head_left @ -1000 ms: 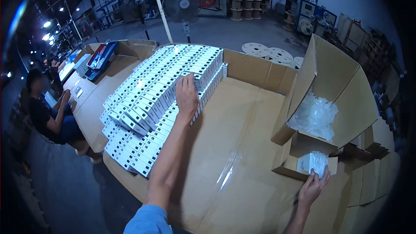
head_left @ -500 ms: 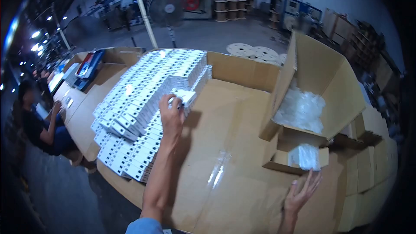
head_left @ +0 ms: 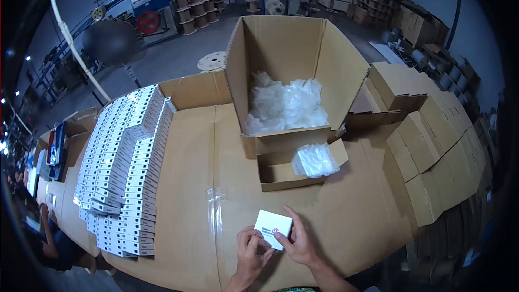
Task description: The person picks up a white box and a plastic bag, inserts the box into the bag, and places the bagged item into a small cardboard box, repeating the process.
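A small white box (head_left: 272, 224) with dark print and a red mark is held above the cardboard-covered table. My left hand (head_left: 252, 253) grips its left edge with bent fingers. On the box's right side, my right hand (head_left: 298, 242) has its thumb across the printed face and its fingers behind. Rows of stacked white boxes (head_left: 121, 167) stand at the left. Ahead of my hands, a shallow cardboard box (head_left: 281, 185) holds a bundle of clear plastic bags (head_left: 316, 160). Behind it, a large open carton (head_left: 346, 70) contains loose clear plastic (head_left: 289, 105).
Brown cardboard boxes (head_left: 430, 151) are stacked at the right. Another person (head_left: 48, 238) sits at the far left beside the table. A blue tray (head_left: 55, 151) lies at the left. Beyond the table are a fan, wooden spools (head_left: 199, 15) and machines.
The view has turned right. My left hand has moved from the stacked white boxes to the front, and my right hand has left the plastic bags. Both now hold one white box.
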The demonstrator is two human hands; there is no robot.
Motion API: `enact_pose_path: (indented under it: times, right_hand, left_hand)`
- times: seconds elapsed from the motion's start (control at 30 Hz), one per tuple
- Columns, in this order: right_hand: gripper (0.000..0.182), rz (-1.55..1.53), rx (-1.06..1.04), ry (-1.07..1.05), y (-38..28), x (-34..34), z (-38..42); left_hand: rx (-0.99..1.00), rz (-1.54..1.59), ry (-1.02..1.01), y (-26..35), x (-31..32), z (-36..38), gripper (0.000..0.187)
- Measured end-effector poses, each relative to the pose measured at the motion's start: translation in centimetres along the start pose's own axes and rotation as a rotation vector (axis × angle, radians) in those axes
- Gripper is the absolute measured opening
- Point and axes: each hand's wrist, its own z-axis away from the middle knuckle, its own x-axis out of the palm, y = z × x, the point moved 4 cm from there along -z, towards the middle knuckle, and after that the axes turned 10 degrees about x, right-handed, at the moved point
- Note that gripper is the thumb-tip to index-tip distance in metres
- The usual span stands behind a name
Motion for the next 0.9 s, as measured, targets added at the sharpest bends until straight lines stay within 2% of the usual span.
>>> enact_pose_path:
  times: [0.03, 0.13, 0.17, 0.2, 0.27, 0.3, 0.33, 0.37, 0.47, 0.53, 0.57, 0.67, 0.77, 0.87, 0.9]
  right_hand:
    - [0.065, 0.06, -0.061, -0.022, 0.1, -0.9, 0.1]
    - [0.059, -0.112, 0.091, -0.039, -0.3, -3.6, 0.7]
    - [0.042, -0.073, 0.091, 0.007, -0.6, -4.8, 1.0]
    - [0.035, -0.033, 0.089, -0.01, -0.2, -6.1, 1.0]
    - [0.025, 0.044, 0.088, -0.047, 1.0, -8.4, 1.2]
    - [0.018, -0.082, 0.118, 0.011, 0.1, -8.8, 1.4]
    - [0.018, -0.056, 0.098, 0.003, 0.4, -9.6, 1.3]
    - [0.017, -0.029, 0.074, -0.006, 1.1, -10.5, 1.4]
    - [0.017, 0.016, 0.027, 0.011, 1.1, -12.1, 1.1]
    - [0.019, 0.097, 0.042, 0.004, 0.9, -13.3, 1.1]
    - [0.021, 0.029, 0.081, 0.009, 1.0, -13.6, 0.9]
    - [0.021, 0.133, 0.089, 0.014, 2.0, -15.1, 0.6]
    - [0.02, 0.028, 0.039, 0.064, 1.3, -15.7, 0.6]
    - [0.022, 0.072, 0.071, 0.026, 1.1, -16.7, 0.5]
    - [0.022, 0.091, 0.077, 0.024, 1.1, -17.0, 0.5]
  left_hand:
    - [0.023, 0.006, -0.071, 0.0, 0.2, -0.5, 0.037]
    - [0.034, 0.072, -0.288, 0.4, 0.6, -2.9, 0.036]
    - [0.041, 0.129, -0.364, 0.6, 0.6, -4.0, 0.036]
    - [0.046, 0.186, -0.44, 0.7, 1.0, -5.2, 0.037]
    - [0.191, 0.125, -0.431, 0.8, 1.3, -8.5, 0.036]
    - [0.242, 0.031, -0.436, 1.0, 1.4, -10.9, 0.036]
    - [0.236, -0.04, -0.394, 0.8, 1.5, -13.6, 0.031]
    - [0.354, -0.198, -0.294, 1.7, 1.1, -17.2, 0.025]
    - [0.372, -0.337, -0.181, 0.8, 2.3, -27.6, 0.017]
    - [0.39, -0.467, -0.238, -2.9, 4.3, -33.8, 0.019]
    - [0.442, -0.53, -0.232, -5.4, 5.5, -36.3, 0.02]
    - [0.544, -0.852, -0.322, -13.8, 9.4, -41.0, 0.02]
    - [0.191, -0.755, -0.523, -13.5, 9.9, -43.1, 0.023]
    - [0.241, -0.455, -0.295, -11.9, 8.8, -44.5, 0.023]
    - [0.1, -0.433, -0.335, -11.2, 8.2, -44.8, 0.023]
